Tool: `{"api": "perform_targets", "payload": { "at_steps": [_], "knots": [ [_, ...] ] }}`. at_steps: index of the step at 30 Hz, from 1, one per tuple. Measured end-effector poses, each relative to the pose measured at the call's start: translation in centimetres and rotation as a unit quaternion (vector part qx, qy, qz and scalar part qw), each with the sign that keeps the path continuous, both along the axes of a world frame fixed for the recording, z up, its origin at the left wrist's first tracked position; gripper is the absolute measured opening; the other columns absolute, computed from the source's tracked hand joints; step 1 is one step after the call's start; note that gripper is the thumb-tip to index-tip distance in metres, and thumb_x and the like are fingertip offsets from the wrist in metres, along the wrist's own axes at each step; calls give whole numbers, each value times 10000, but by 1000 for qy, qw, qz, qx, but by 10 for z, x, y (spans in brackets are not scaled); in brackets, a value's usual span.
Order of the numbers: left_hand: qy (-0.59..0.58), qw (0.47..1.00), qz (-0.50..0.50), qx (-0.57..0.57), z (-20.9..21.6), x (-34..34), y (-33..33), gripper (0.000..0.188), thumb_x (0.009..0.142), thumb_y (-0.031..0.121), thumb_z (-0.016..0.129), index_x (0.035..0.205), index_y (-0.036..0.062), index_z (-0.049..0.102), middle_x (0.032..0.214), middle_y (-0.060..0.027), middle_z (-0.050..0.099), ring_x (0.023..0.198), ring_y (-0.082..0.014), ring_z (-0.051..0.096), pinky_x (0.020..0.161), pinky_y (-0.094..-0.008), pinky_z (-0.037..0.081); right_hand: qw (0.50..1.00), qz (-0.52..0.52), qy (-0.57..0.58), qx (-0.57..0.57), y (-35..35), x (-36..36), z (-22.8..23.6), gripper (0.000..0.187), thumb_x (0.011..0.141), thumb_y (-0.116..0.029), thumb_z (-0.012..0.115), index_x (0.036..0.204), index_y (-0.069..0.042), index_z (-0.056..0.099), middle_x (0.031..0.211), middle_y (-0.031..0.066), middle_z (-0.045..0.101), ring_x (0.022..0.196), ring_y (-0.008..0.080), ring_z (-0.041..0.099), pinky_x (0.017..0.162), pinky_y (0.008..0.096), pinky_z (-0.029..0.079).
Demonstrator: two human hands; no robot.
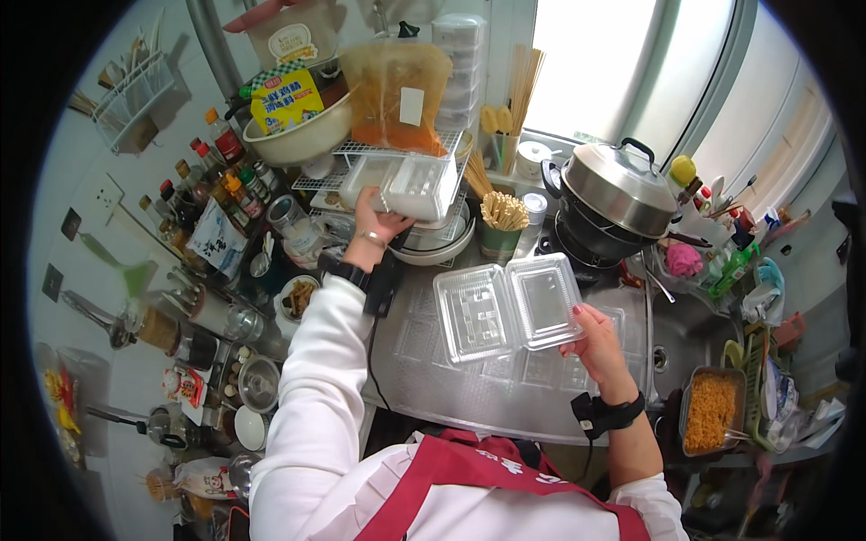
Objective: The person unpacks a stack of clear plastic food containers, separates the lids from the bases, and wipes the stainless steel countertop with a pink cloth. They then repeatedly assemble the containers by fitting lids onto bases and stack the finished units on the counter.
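Observation:
My right hand grips a clear plastic clamshell box by the edge of one half. The box is opened out flat, held tilted above the steel counter. Reaching far left, my left hand is closed on the near edge of a stack of clear plastic boxes on a white wire rack. Part of its fingers is hidden against the stack. Beneath the held box, several more clear trays appear to lie on the counter, faint against the metal.
A lidded steel pot stands on the stove at the back right. Beside it are a green cup of wooden sticks and stacked bowls. Bottles crowd the left wall. A tray of orange shredded food sits right of the sink.

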State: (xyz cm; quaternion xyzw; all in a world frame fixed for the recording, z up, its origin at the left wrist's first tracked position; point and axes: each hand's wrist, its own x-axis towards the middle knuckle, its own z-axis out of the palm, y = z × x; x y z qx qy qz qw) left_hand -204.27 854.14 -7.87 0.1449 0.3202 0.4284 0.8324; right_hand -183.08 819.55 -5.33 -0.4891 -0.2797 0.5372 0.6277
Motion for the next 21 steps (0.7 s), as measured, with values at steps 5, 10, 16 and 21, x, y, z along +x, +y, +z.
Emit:
{"api": "perform_targets", "payload": {
  "at_steps": [5,10,16,21],
  "knots": [
    [26,996,-44,69,-14,-49,-80,519,728,359,494,1138,43,449,1116,-120,502,1038,-276,473,898,-462,351,989,-28,-144,-37,-4,9,24,212,856,-209,499,947,-25,550,708,-7,558,525,58,514,426,183,397],
    [10,974,-168,151,-29,-60,-156,416,821,337,406,1098,34,470,1031,-97,557,931,-206,548,805,-348,444,948,75,-308,18,20,15,56,193,829,-202,542,909,-30,578,679,-44,515,555,19,460,429,169,366],
    [43,933,-326,144,-40,-56,-261,498,817,448,443,1047,13,512,964,-69,578,889,-157,555,796,-297,445,852,188,-488,37,26,-14,26,222,809,-209,575,894,-4,578,845,88,540,739,163,508,658,273,422],
    [53,915,-359,179,-35,-52,-286,480,823,394,419,1110,13,471,1015,-80,547,925,-133,518,805,-256,406,842,173,-504,78,8,-24,18,257,807,-201,575,972,-4,564,944,150,557,843,219,550,716,299,432]
  ]
}}
